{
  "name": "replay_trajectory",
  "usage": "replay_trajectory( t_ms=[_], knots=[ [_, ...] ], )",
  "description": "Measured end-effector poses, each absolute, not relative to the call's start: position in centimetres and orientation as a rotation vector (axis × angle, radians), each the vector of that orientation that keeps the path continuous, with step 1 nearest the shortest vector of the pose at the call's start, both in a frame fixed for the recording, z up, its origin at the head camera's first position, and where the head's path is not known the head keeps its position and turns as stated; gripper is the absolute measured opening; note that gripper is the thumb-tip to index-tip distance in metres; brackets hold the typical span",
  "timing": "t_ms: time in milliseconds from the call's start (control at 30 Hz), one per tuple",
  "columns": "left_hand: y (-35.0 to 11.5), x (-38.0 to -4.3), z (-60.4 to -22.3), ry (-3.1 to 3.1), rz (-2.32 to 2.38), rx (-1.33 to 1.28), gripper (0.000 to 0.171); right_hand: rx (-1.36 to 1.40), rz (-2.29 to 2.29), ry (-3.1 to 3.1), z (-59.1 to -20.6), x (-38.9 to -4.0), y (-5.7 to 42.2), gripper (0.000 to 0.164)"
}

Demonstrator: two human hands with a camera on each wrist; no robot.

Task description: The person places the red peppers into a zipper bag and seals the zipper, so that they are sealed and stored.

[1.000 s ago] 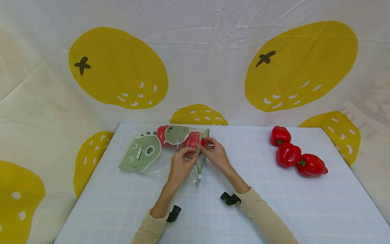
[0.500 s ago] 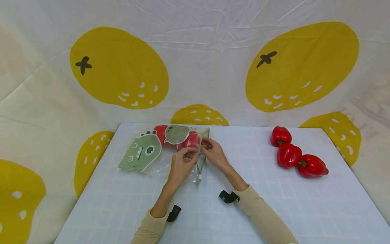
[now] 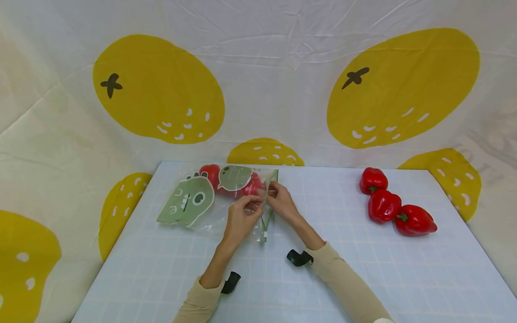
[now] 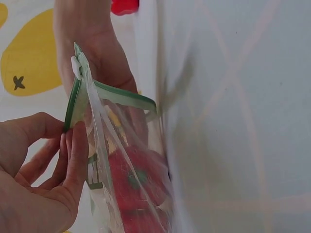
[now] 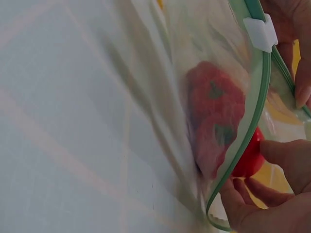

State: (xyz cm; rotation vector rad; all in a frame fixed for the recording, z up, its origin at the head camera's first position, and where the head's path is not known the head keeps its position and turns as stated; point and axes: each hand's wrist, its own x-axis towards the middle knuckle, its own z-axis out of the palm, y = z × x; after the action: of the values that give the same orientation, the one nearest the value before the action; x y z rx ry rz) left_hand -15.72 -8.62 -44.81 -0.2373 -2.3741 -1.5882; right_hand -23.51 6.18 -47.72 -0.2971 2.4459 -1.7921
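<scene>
A clear zip bag (image 3: 183, 202) printed with green cartoon shapes lies on its side on the table, mouth to the right. Red bell peppers (image 5: 214, 94) show through its plastic. My left hand (image 3: 240, 220) pinches the green mouth edge (image 4: 73, 104) between thumb and fingers, keeping the mouth apart. Reaching in at the opening, my right hand (image 3: 284, 204) holds a red bell pepper (image 5: 250, 158) with the thumb on one side and fingers beneath. A white slider (image 5: 262, 33) sits on the green zip strip.
Three more red bell peppers, one at the back (image 3: 372, 181), one in the middle (image 3: 383, 206) and one at the front (image 3: 415, 220), rest together on the right of the table. A white cloth (image 3: 278, 98) with yellow fruit prints hangs behind the table.
My right hand has moved slightly left, farther into the bag's mouth, and the peppers inside have shifted left. My left hand stays at the mouth edge.
</scene>
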Motion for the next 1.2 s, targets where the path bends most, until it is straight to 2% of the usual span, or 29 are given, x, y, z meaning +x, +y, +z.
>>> replay_trajectory(
  t_ms=[467, 733, 1200],
  knots=[
    [-8.6, -15.8, -44.7, -2.394, -1.588, -0.223, 0.018, -0.280, -1.809, 2.404, -47.5, -23.9, 5.5, 0.042],
    [-8.5, -15.8, -44.6, -2.387, -1.598, -0.218, 0.018, -0.298, -1.776, 2.386, -47.2, -23.6, 5.9, 0.048],
    [-8.5, -15.8, -44.7, -2.373, -1.601, -0.205, 0.018, -0.448, -1.731, 2.478, -47.5, -23.3, 7.5, 0.035]
  ],
)
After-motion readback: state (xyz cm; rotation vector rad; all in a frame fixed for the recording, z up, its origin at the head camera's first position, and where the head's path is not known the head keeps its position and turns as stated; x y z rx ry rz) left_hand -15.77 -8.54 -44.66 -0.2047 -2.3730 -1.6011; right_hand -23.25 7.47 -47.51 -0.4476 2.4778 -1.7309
